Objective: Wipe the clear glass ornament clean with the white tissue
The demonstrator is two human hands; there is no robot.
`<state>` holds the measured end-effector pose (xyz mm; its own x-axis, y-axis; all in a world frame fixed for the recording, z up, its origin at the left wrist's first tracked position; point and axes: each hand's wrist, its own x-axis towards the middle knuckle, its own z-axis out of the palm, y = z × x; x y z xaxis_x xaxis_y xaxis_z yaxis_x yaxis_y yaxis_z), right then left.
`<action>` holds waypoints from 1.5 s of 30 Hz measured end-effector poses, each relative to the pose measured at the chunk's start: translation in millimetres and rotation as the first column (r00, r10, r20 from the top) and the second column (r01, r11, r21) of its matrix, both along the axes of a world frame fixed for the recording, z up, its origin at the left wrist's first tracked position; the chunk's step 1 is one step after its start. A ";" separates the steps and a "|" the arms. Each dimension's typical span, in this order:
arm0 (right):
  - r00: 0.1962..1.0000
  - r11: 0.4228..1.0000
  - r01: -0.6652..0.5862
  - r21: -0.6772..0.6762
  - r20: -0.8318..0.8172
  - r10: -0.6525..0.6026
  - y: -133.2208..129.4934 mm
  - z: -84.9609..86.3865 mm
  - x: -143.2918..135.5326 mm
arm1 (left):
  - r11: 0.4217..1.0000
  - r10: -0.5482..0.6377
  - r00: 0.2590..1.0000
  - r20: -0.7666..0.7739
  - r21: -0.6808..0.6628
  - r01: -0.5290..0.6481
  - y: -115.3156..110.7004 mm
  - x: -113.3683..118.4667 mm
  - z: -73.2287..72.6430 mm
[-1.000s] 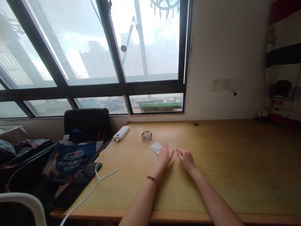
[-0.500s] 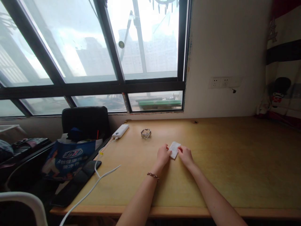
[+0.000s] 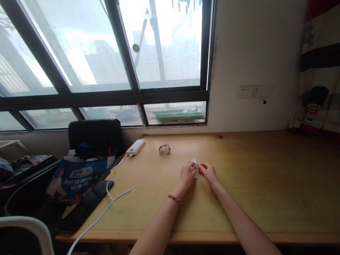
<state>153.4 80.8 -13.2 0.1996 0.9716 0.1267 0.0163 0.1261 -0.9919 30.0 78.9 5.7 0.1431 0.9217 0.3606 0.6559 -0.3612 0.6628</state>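
A small white tissue (image 3: 196, 171), now a narrow upright strip, is pinched between my two hands just above the wooden table (image 3: 255, 184). My left hand (image 3: 187, 173) grips its left side with curled fingers. On the opposite side, my right hand (image 3: 208, 172) closes thumb and fingertips on the tissue's edge. Part of the tissue is hidden behind the fingers. A braided bracelet (image 3: 174, 199) circles my left wrist. Up and to the left of my hands lies a silver openwork bangle (image 3: 164, 150) on the tabletop.
A white power bank (image 3: 135, 147) with a white cable (image 3: 106, 211) lies along the table's left edge. Beside it are a black flat object (image 3: 87, 205), a blue bag (image 3: 77, 179) and a black chair (image 3: 95, 136). A window and wall sockets (image 3: 249, 91) are behind the table.
The tissue has gone from a flat, wider piece to a narrow strip. My hands have drawn closer together, the left one shifting right. The view has tilted slightly.
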 end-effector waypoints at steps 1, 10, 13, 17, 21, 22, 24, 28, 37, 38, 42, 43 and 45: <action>0.996 1.000 -0.013 -0.002 -0.083 0.013 -0.1 0.9 -1.1 | 0.998 -0.029 0.999 -0.021 0.048 0.030 -3.0 2.0 3.0; 0.909 1.000 0.027 -0.013 -0.416 -0.030 -2.6 9.7 4.3 | 0.970 -0.154 0.985 -0.075 0.178 0.165 -20.1 12.2 19.4; 0.873 0.999 0.037 -0.007 -0.486 -0.035 -2.4 12.5 4.3 | 0.975 -0.172 0.982 0.079 0.153 0.159 -16.7 9.6 19.7; 0.823 0.999 -0.017 0.043 -0.566 0.039 -3.1 15.5 2.2 | 0.990 -0.126 0.931 0.344 0.100 0.097 -5.8 6.9 11.9; 0.835 0.999 -0.039 0.035 -0.548 0.052 -3.1 14.6 2.6 | 0.987 0.020 0.756 0.655 -0.135 0.091 8.0 7.1 -2.9; 0.837 0.999 -0.038 0.023 -0.545 0.044 -3.1 14.3 3.0 | 0.973 0.050 0.697 0.715 -0.191 0.126 10.8 7.0 -6.1; 0.836 1.000 -0.029 0.005 -0.548 0.027 -3.4 14.8 3.6 | 0.946 0.097 0.593 0.799 -0.259 0.194 14.8 6.5 -10.5; 0.840 1.000 -0.015 0.004 -0.542 0.015 -6.8 20.2 3.5 | 0.913 0.170 0.462 0.870 -0.316 0.259 16.5 3.9 -12.1; 0.896 0.997 0.080 -0.006 -0.438 -0.075 -1.2 6.4 6.7 | 0.911 0.186 0.368 0.911 -0.301 0.284 13.1 1.0 -4.7; 0.894 0.995 0.100 -0.013 -0.437 -0.095 -0.2 4.5 7.8 | 0.910 0.191 0.367 0.910 -0.305 0.282 13.0 0.4 -4.2; 0.877 0.994 0.111 -0.023 -0.468 -0.109 -0.6 6.7 10.8 | 0.904 0.263 0.348 0.900 -0.356 0.237 14.6 -2.5 -4.0; 0.865 0.995 0.099 -0.030 -0.492 -0.101 -1.6 9.2 10.9 | 0.901 0.284 0.347 0.894 -0.373 0.223 15.2 -3.2 -4.2; 0.834 0.998 0.045 -0.052 -0.548 -0.067 -3.9 14.9 10.4 | 0.897 0.303 0.347 0.888 -0.389 0.212 15.9 -4.3 -4.1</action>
